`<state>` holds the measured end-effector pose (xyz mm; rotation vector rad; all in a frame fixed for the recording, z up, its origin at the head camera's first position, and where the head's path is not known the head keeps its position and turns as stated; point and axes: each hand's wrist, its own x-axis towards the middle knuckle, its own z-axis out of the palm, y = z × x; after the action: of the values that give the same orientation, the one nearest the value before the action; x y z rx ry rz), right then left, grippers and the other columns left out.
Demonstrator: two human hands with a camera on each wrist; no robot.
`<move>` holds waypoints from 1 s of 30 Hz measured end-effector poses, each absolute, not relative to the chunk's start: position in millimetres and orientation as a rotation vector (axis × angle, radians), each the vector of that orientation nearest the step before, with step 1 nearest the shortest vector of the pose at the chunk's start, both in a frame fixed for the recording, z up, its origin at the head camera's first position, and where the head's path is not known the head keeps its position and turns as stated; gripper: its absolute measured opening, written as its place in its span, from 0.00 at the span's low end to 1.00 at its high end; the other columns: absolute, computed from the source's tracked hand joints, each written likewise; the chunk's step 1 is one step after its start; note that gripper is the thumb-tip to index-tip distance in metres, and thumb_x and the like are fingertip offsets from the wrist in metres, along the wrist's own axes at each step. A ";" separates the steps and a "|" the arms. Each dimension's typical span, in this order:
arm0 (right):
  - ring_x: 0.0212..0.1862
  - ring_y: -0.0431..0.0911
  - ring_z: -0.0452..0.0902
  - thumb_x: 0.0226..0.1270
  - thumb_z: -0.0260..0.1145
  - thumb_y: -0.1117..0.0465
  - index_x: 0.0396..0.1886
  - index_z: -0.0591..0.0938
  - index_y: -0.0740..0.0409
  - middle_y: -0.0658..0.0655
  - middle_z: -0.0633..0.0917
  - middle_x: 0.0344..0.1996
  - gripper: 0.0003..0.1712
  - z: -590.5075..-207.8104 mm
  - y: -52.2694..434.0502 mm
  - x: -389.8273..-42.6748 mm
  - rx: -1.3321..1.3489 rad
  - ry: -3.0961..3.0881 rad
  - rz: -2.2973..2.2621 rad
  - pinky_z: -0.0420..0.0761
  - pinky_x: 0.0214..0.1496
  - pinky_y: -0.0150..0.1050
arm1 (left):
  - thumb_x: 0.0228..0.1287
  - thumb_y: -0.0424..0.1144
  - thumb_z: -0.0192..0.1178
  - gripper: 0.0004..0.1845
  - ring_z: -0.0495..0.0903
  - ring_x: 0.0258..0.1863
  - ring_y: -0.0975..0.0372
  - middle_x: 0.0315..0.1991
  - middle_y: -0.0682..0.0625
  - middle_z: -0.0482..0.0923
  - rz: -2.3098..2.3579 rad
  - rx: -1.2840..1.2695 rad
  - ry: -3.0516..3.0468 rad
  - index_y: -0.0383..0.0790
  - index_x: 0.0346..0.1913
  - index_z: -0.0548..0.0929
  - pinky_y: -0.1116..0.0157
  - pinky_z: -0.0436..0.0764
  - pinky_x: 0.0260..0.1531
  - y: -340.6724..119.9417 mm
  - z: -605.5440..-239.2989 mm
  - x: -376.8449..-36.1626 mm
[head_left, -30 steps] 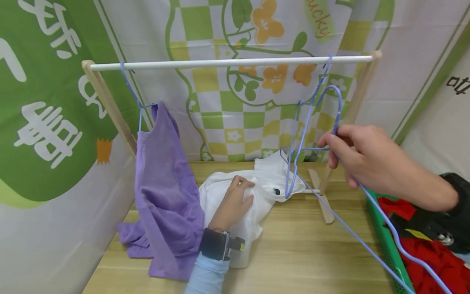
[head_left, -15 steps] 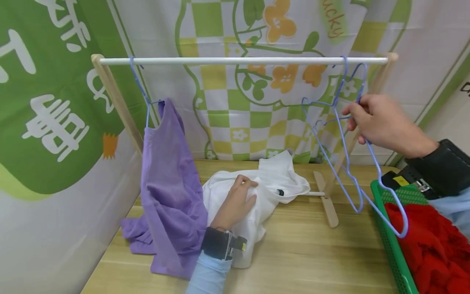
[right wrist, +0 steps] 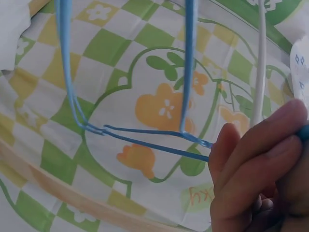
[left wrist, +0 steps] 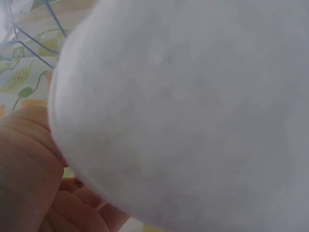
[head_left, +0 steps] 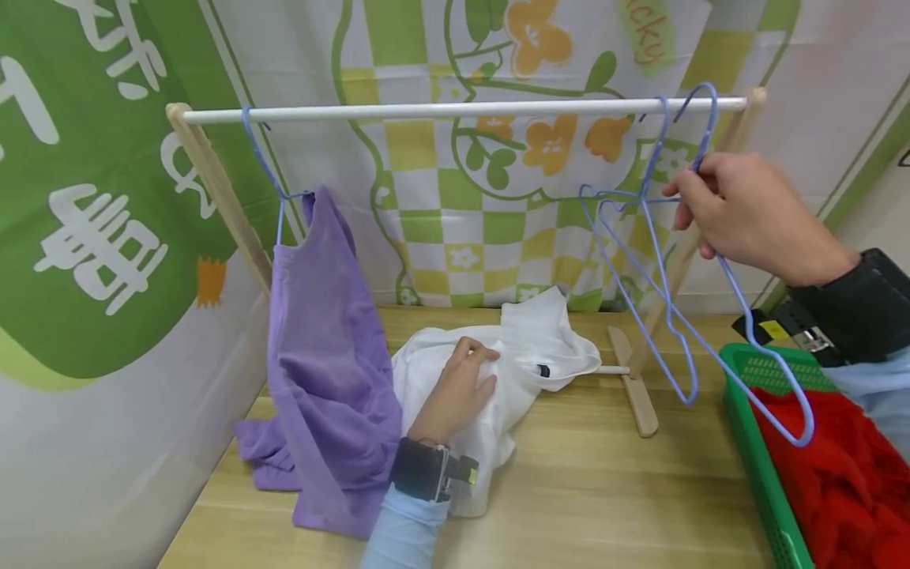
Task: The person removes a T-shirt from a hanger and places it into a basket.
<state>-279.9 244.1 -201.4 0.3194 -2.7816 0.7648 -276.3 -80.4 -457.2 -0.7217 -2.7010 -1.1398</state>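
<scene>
Purple garment (head_left: 327,348) already hangs from the white rail (head_left: 455,109) on its hanger, while the white garment (head_left: 498,371) lies crumpled on the wooden table (head_left: 604,490), not yet hung, by my judgement. I see the right hand (head_left: 746,213) pinching a blue wire hanger (head_left: 711,316) by its neck near the rail's right end, beside a second blue hanger (head_left: 633,261) on the rail. The left hand (head_left: 455,391) rests on the white garment, fingers bent over the cloth.

Blue wire hanger (head_left: 700,332), raised beside rail, white shirt (head_left: 512,363) crumpled on table
</scene>
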 end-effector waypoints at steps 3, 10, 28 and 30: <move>0.19 0.47 0.78 0.86 0.43 0.48 0.56 0.83 0.66 0.54 0.86 0.30 0.30 -196.3 240.6 -279.9 0.320 -2.781 0.780 0.75 0.21 0.36 | 0.73 0.30 0.59 0.17 0.79 0.53 0.51 0.58 0.40 0.72 -1.144 -0.720 -2.692 0.30 0.61 0.83 0.53 0.80 0.59 -81.8 -460.0 -276.5; 0.17 0.47 0.76 0.86 0.44 0.47 0.58 0.82 0.65 0.41 0.84 0.25 0.30 -185.5 241.8 -278.0 0.311 -2.743 0.752 0.71 0.22 0.35 | 0.73 0.30 0.60 0.17 0.80 0.55 0.50 0.57 0.40 0.72 -1.126 -0.748 -2.680 0.30 0.61 0.82 0.53 0.80 0.61 -83.3 -461.5 -277.1; 0.19 0.44 0.82 0.85 0.43 0.42 0.58 0.80 0.64 0.59 0.87 0.34 0.32 -231.3 236.9 -316.7 0.282 -2.686 0.820 0.76 0.19 0.38 | 0.74 0.31 0.60 0.18 0.79 0.58 0.50 0.59 0.39 0.72 -1.123 -0.741 -2.714 0.30 0.63 0.81 0.52 0.80 0.62 -87.4 -459.7 -279.9; 0.20 0.43 0.83 0.84 0.45 0.41 0.61 0.79 0.64 0.55 0.87 0.33 0.33 -232.6 238.3 -313.8 0.285 -2.672 0.862 0.77 0.22 0.37 | 0.75 0.31 0.60 0.18 0.79 0.58 0.50 0.59 0.39 0.72 -1.113 -0.740 -2.719 0.30 0.63 0.81 0.52 0.81 0.62 -88.3 -457.9 -279.7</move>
<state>-313.8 238.3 -232.6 0.2850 -2.6721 0.8624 -279.7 -88.3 -457.9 -0.7401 -2.7185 -1.1131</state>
